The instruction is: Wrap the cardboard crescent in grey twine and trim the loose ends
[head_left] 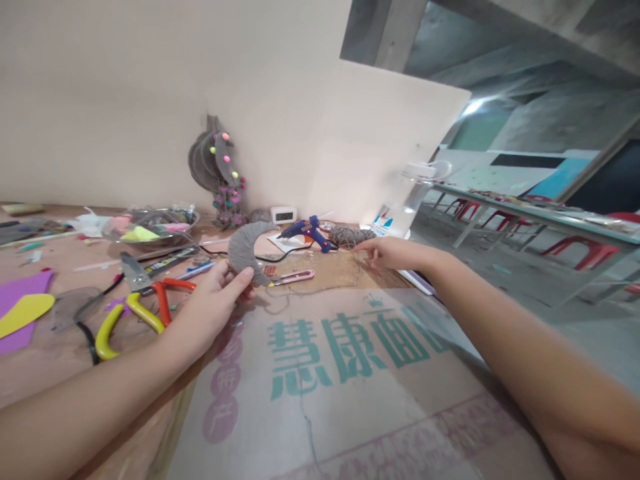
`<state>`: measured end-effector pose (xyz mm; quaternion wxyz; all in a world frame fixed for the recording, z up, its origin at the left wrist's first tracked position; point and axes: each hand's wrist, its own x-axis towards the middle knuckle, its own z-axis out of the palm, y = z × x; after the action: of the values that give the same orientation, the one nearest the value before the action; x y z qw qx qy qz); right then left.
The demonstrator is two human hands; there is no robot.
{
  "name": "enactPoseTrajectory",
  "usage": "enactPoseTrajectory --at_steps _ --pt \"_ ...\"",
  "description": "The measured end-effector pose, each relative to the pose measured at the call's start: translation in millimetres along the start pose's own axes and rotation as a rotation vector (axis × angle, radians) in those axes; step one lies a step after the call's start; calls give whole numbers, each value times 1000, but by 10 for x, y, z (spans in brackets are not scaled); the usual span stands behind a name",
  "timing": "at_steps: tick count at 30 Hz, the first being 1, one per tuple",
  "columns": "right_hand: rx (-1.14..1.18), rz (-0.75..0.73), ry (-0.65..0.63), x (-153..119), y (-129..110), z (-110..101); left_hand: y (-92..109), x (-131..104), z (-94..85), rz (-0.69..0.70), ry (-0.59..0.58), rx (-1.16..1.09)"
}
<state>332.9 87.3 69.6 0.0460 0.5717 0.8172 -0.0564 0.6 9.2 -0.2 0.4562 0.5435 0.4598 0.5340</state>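
A crescent wrapped in grey yarn (245, 250) is pinched at its lower part between the thumb and fingers of my left hand (226, 287). My right hand (387, 253) reaches to the far right of the cardboard, its fingers closed on a thin strand of grey yarn (359, 270). From there the strand runs loosely over the cardboard toward the crescent. Just behind my right fingers lies a ball of grey yarn (353, 235). A pink utility knife (294, 277) rests between my hands, and a blue glue gun (310, 231) lies beyond it.
Printed cardboard (345, 387) covers the front of the table. Scissors with red handles (163, 297) and yellow-handled pliers (130, 320) lie left. A foil bowl of craft bits (150, 230), a small digital clock (284, 215), a pompom-decorated hanging (220, 167) and a clear bottle (403, 200) stand behind.
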Motion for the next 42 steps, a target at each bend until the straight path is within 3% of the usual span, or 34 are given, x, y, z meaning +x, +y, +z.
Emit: enactPoseTrajectory --at_steps 3,7,14,17,22,25,35,39,42 --pt "175 -50 0 40 43 109 -3 -11 -7 -20 -10 -6" --pt "270 10 94 66 45 194 -25 -14 -24 -23 -24 25" --pt "342 195 381 72 80 -31 -6 1 -12 -30 -42 29" --pt "331 325 468 126 114 -6 -1 1 -3 -36 -42 39" --pt "376 341 401 205 65 302 0 -3 -8 -51 -47 34" --pt "445 319 392 233 50 385 5 -1 -7 -50 -50 26" --pt "638 243 612 115 13 -128 27 -2 3 -50 -60 46" --pt "642 200 533 -28 -81 -266 29 -3 5 -51 -54 52" --pt "623 101 380 -135 -138 -350 13 1 -2 -45 -58 51"
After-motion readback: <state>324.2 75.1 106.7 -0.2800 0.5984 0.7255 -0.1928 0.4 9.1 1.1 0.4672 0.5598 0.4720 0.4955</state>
